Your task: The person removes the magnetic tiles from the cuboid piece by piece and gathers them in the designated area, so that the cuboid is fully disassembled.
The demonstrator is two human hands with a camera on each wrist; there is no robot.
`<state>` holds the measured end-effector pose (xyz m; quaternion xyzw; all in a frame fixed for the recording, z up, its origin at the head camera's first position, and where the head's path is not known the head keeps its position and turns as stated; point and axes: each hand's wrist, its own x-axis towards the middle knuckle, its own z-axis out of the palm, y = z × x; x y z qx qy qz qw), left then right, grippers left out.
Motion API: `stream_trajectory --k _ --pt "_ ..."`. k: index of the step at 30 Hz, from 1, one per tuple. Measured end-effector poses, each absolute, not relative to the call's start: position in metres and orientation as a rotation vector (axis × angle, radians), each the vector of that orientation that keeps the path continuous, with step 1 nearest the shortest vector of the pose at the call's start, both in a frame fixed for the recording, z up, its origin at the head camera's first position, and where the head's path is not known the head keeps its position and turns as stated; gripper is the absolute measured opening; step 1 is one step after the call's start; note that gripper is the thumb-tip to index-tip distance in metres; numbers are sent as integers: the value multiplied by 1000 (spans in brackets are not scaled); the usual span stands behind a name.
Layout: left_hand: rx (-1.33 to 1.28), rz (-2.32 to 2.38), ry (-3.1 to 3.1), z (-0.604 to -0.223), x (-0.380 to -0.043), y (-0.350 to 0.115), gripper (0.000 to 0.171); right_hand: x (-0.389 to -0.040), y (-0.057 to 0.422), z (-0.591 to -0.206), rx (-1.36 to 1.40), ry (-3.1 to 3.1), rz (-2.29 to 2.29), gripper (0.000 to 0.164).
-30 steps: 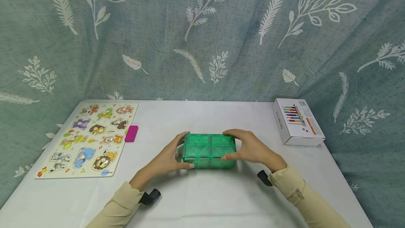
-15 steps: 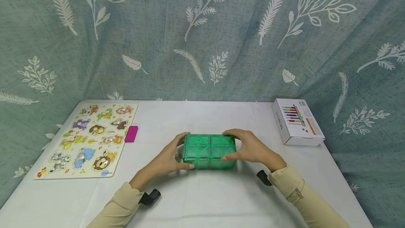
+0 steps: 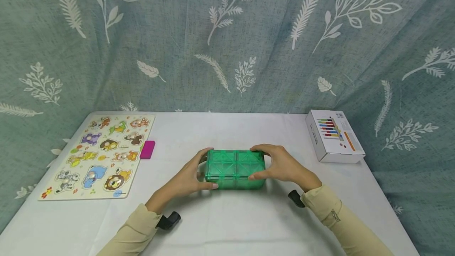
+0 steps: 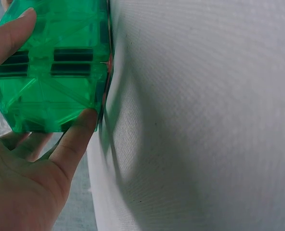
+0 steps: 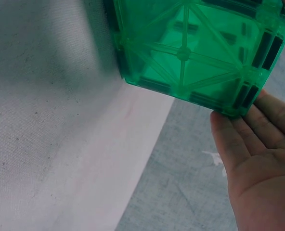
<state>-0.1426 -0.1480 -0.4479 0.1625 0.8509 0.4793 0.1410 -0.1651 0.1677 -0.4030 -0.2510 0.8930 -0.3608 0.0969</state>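
Note:
A see-through green box built of magnetic tiles lies on the white-covered table in the middle of the head view. Its left end is held by my left hand, thumb at the front edge and fingers at the back. At the opposite end my right hand grips it the same way, with the thumb on the near side. Dark magnet strips show through the green tiles in the left wrist view. In the right wrist view, the fingers of my right hand touch the box's edge, where diagonal ribs show.
An animal peg puzzle board lies at the left, with a magenta block at its right edge. A white carton with a printed picture of coloured beads stands at the right. A leaf-patterned curtain hangs behind the table.

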Motion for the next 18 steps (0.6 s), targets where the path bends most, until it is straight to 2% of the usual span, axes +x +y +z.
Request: stream_trajectory --k 18 --pt "479 1392 2448 -449 -144 -149 110 -166 169 -406 -819 2719 -984 82"
